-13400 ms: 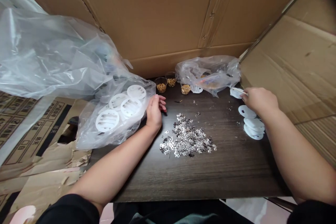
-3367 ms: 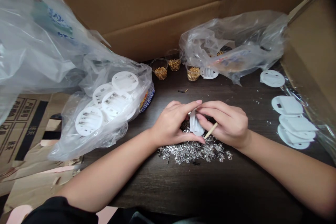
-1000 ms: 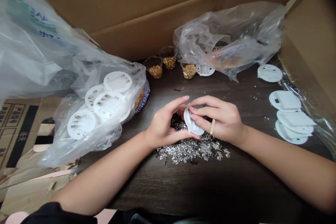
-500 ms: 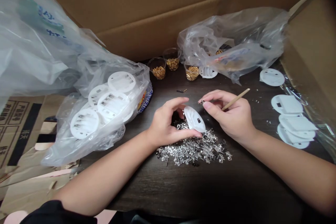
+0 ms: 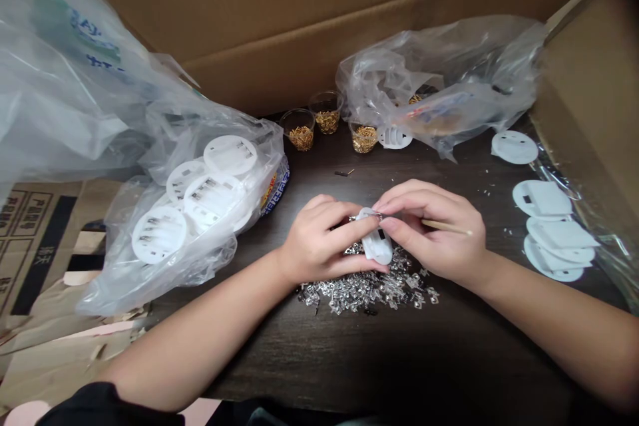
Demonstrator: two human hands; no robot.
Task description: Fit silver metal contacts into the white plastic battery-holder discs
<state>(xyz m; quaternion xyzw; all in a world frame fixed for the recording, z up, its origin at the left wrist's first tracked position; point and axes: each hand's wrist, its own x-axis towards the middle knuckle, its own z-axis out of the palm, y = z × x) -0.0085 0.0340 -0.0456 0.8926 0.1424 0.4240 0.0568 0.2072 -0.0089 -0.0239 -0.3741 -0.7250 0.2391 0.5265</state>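
Cardboard walls (image 5: pixel 309 6) boxed in a dark wood table (image 5: pixel 379 359), keeping small parts from straying. Left hand (image 5: pixel 317 246) pinched a white disc (image 5: pixel 377 245) between thumb and fingers, tilted over the pile of silver clips (image 5: pixel 364 286), probably so dropped bits fell back into it. Right hand (image 5: pixel 439 233) had fingertips pressed together on a tiny clip at the disc's top edge, with a wooden stick (image 5: pixel 446 227) tucked under the fingers, pointing right. Done discs (image 5: pixel 556 233) lay well apart at right; a bag of discs (image 5: pixel 200 200) sat left, cups of gold pins (image 5: pixel 327 123) behind. Half a second earlier the hands were apart and the stick angled upward; now they met at the disc.
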